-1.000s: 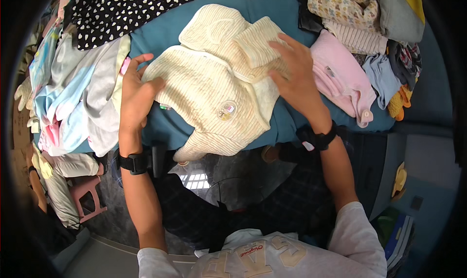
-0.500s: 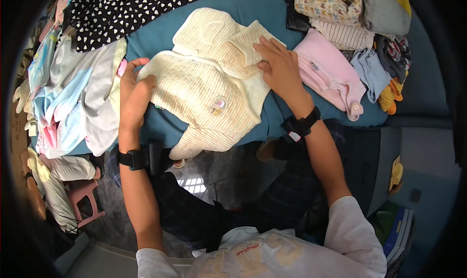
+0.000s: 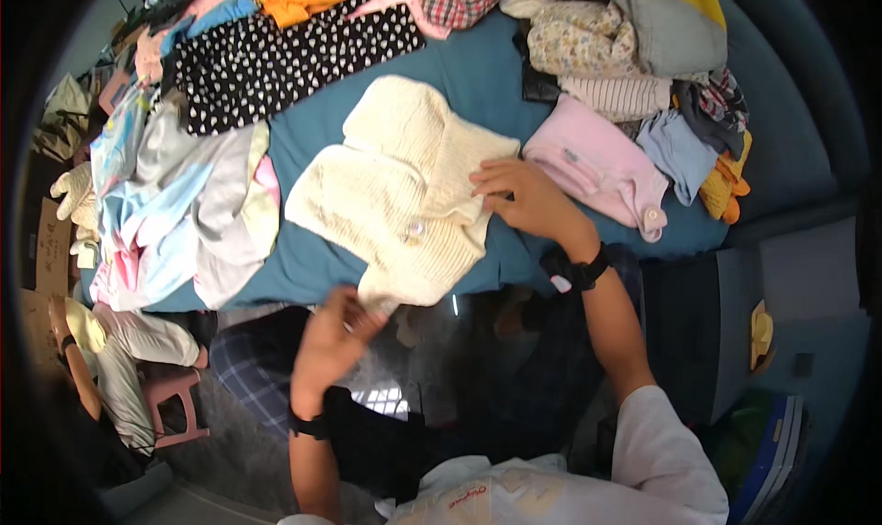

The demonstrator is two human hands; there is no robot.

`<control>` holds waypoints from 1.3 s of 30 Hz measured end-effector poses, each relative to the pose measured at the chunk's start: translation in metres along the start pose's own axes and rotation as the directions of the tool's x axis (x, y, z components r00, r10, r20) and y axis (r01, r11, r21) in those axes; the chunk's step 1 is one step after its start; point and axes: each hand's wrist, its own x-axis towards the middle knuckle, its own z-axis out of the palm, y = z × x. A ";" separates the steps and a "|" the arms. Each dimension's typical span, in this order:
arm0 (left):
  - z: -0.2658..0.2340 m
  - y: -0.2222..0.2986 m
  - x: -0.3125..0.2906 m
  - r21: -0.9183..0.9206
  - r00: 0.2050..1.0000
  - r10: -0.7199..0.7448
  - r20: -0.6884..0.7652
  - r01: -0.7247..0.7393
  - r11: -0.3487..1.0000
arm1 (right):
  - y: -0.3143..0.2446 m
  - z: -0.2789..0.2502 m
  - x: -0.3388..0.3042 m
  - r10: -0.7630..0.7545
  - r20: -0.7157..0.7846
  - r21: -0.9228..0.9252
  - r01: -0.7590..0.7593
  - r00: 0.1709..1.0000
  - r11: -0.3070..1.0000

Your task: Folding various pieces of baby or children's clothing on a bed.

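A cream, finely striped baby jacket point(image 3: 377, 222) with a hood and a small round patch lies front side up, its right side partly folded inward. My left hand point(image 3: 333, 346), slightly blurred, is at the end of the lower sleeve, thumb and fingers closing around the cuff. My right hand point(image 3: 537, 203) rests on the jacket's right edge, fingers stretched out and touching the cloth. Just beyond the right hand lies a folded pink garment point(image 3: 597, 162) with a button.
The teal bed cover point(image 3: 478, 66) bears the clothes. Grey and pastel cloth point(image 3: 193, 213) spreads at the left, with a black white-spotted garment point(image 3: 294, 61) behind. Folded clothes point(image 3: 588, 43) are piled back right. A person's arm point(image 3: 81, 378) and a pink stool point(image 3: 175, 406) are at lower left.
My left hand has left the jacket's upper left edge and come down to the lower sleeve. My right hand has slid slightly down the right edge. The view has shifted, showing more clothes behind.
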 end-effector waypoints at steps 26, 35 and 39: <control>0.048 0.069 0.101 -0.664 0.872 0.444 0.206 -0.209 0.718 | 0.002 -0.015 -0.018 0.256 0.262 0.567 -0.363 0.930 0.739; 0.014 0.064 0.095 -0.728 0.860 0.486 0.155 -0.234 0.644 | -0.004 0.006 0.007 0.288 0.299 0.600 -0.414 0.910 0.685; -0.009 0.052 0.100 -0.714 0.904 0.352 -0.243 -0.412 0.566 | -0.006 -0.007 -0.005 0.536 0.106 0.743 -0.425 0.838 0.517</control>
